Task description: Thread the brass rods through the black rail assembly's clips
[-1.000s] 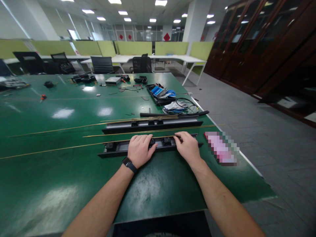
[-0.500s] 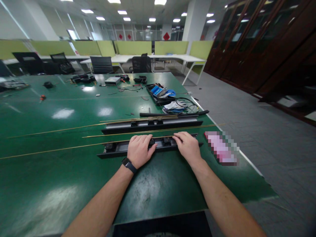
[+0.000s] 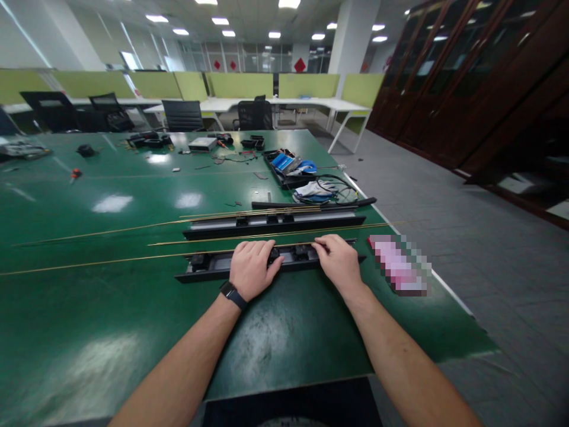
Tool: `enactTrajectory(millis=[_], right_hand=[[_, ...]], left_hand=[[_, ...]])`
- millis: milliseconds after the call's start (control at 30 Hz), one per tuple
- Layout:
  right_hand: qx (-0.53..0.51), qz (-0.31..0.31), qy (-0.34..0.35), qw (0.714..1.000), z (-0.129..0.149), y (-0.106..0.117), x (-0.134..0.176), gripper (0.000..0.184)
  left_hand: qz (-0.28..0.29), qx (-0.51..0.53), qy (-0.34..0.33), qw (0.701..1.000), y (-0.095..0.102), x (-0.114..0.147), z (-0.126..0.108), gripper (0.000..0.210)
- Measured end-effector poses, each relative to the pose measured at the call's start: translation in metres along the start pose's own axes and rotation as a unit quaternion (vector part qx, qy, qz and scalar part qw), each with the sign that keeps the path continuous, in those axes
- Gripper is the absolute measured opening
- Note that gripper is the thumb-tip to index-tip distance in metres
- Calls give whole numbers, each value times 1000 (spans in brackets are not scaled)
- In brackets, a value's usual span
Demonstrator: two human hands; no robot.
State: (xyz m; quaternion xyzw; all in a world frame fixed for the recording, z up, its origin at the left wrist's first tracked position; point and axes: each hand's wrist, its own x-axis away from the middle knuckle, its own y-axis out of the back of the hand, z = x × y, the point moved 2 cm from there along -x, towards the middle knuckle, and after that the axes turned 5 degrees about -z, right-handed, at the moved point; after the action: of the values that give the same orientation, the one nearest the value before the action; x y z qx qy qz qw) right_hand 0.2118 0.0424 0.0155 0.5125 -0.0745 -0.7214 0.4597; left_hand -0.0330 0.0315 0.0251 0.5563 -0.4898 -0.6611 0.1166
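A black channel-shaped rail [image 3: 293, 267] with a grey inner strip lies crosswise in front of me. Small black blocks [image 3: 200, 261] sit inside it. My left hand [image 3: 251, 270], with a dark band on the wrist, is wrapped over the rail's middle, thumb beside a block. A long thin brass-coloured rod [image 3: 111, 262] runs along the rail's far side and sticks out far to the left. The fingers of my right hand [image 3: 340, 264] are pinched at the rod's right part, near the rail's right end. The fingertips partly hide the contact.
Behind lies a second black rail [image 3: 311, 225] with thin rods around it. Farther back are a black strip [image 3: 355, 204], gloves [image 3: 315, 191] and a black tray [image 3: 284, 178] of parts. A pink, pixelated item [image 3: 398, 267] lies right, near the green table's edge [image 3: 453, 302].
The rod's left stretch sits slightly higher in the picture. My right fingers have shifted a little along the rod; my left hand stays nearly in place.
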Motion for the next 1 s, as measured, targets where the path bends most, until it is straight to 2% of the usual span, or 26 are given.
enactTrajectory(millis=[333,533,733,1000], right_hand=[[-31,8,-2,999,17,9,2,28],[-37,67,12,997,22,3,6,52],[-29,91,12,995,17,-3,7,43],[-36,103,12,994,20,-3,7,45]], left_hand=[[-4,-8,-9,1000,0,2,0,41],[-2,-10,-6,1000,-2,1,0,41],[-1,-12,-6,1000,-3,1,-1,41],[-6,-10,-8,1000,-2,1,0,41]])
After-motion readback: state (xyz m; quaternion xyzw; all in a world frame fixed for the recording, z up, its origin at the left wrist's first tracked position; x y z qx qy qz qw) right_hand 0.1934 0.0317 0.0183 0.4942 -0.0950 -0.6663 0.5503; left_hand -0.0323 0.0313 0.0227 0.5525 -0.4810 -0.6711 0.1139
